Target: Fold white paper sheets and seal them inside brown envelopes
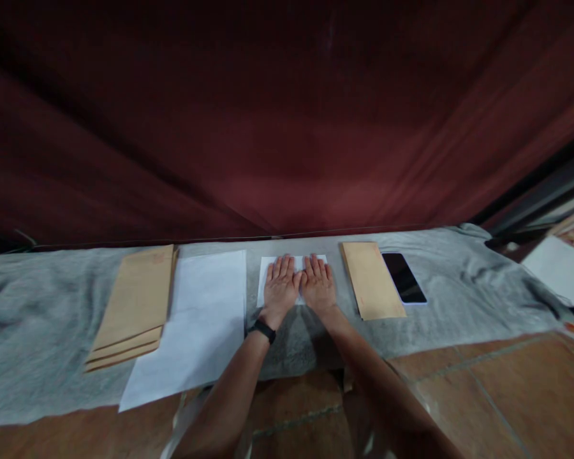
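A small white sheet of paper (264, 271), perhaps folded, lies on the grey cloth in front of me. My left hand (280, 287) rests flat on its left part, fingers stretched out and pointing away from me. Beside it, my right hand (318, 287) lies flat on the right part with the fingers extended. The two thumbs meet near the middle of the paper. Both palms hide most of the sheet; its left edge and upper corners show. A dark band (264, 331) is around my left wrist.
Large white sheets (205, 312) lie to the left, partly under a stack of brown envelopes (138, 293). To the right are more brown envelopes (375, 284) and a dark-screened phone (404, 278). Grey cloth (469, 293) covers the surface. A dark red curtain (287, 127) hangs behind it.
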The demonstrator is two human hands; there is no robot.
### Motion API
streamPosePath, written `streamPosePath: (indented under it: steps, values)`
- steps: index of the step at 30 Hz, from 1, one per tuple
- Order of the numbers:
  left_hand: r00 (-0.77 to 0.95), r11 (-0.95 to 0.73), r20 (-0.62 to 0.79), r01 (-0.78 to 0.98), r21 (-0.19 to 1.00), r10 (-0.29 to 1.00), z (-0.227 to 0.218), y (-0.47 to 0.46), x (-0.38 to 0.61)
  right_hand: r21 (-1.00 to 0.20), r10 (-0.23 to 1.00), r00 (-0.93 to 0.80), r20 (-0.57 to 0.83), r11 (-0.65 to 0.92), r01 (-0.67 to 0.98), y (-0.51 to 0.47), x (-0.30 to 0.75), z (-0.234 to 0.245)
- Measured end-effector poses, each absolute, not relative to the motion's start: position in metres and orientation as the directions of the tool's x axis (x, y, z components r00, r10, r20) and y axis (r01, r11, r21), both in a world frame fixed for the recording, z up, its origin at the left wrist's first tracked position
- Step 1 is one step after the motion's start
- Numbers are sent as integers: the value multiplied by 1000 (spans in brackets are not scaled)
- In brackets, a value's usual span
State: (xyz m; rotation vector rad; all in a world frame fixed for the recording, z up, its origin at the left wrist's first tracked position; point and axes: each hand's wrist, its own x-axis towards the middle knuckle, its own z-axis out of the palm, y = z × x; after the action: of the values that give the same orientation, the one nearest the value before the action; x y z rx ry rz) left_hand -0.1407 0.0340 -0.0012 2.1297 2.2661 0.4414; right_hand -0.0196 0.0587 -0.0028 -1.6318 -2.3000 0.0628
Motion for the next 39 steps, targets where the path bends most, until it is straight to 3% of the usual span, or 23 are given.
streamPosePath:
  steps: [9, 20, 30, 39]
  values:
    - [-197, 173, 184, 976, 136, 963, 3, 27, -160, -197, 913, -235, 334, 312, 929, 59, -7, -14]
    - [-319, 279, 226, 941, 193, 920, 4, 22, -158, -202, 919, -151, 364, 236, 950, 55, 8, -10]
    - [-281, 251, 189, 954, 166, 941, 7, 23, -159, -270, 840, -489, 235, 540, 797, 50, -36, 1]
    - [-293, 261, 192, 950, 173, 937, 6, 22, -158, -197, 860, -406, 310, 476, 857, 57, -14, -10]
